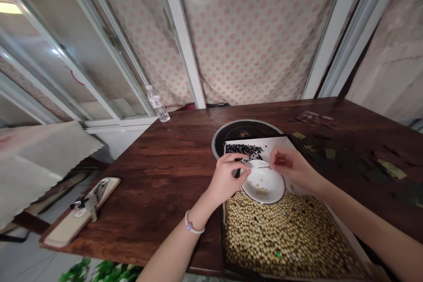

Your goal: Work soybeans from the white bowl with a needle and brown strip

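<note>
A small white bowl point(272, 185) with a dark rim rests on the pale beads point(274, 229) filling the front of a lined tray point(279, 142). A few pale beads point(261, 190) lie inside it. Over the bowl's far left rim, my left hand point(228, 176) has thumb and index finger pinched together; whatever they hold is too small to make out. My right hand point(292, 167) is closed at the far right rim. From its fingertips a thin dark needle-like piece point(263, 167) points left toward my left fingers. Black beads point(244, 149) are spread at the tray's back.
A round dark tray point(228, 132) lies partly under the lined tray. Yellowish scraps point(391, 168) are scattered on the right of the wooden table point(165, 172). At the far left corner stands a water bottle point(157, 105). A board with metal clips point(79, 211) is near the left edge.
</note>
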Demonstrator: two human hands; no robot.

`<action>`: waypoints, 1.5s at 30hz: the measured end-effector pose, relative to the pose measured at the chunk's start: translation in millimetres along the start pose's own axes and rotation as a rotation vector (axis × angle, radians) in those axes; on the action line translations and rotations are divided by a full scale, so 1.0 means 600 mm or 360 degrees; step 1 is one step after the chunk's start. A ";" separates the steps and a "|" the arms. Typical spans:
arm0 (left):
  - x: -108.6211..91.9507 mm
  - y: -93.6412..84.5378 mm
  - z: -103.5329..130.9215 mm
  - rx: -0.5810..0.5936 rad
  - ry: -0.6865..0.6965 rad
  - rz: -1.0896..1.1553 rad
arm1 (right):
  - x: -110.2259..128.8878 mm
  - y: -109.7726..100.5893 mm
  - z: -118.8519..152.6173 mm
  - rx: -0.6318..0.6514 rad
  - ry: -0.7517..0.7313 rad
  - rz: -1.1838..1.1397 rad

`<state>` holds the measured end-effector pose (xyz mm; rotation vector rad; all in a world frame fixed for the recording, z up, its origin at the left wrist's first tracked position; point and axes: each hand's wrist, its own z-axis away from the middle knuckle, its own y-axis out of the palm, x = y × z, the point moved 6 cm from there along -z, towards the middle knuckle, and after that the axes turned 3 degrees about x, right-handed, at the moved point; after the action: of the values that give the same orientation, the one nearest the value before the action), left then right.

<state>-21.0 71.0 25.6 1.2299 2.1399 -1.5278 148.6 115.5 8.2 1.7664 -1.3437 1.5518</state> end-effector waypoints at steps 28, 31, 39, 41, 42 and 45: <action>-0.087 0.054 0.072 0.1396 0.0251 -0.0130 | -0.001 -0.008 -0.008 -0.0123 0.0036 -0.0157; -0.077 0.061 0.074 0.1408 0.0219 -0.0155 | -0.002 -0.005 -0.008 -0.0093 0.0042 -0.0174; -0.078 0.052 0.061 0.1400 0.0105 0.0132 | -0.001 -0.005 -0.004 -0.0073 0.0082 -0.0153; -0.078 0.050 0.059 0.1411 0.0111 0.0229 | 0.002 -0.004 -0.003 -0.0065 0.0083 -0.0150; -0.079 0.049 0.058 0.1419 0.0120 0.0273 | 0.004 -0.004 -0.003 -0.0059 0.0081 -0.0154; -0.082 0.044 0.055 0.1442 0.0128 0.0388 | 0.010 -0.001 -0.001 -0.0030 0.0071 -0.0187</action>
<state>20.6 20.9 24.3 1.7236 1.2266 -2.4410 148.2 114.0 14.1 1.7561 -1.2072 1.5009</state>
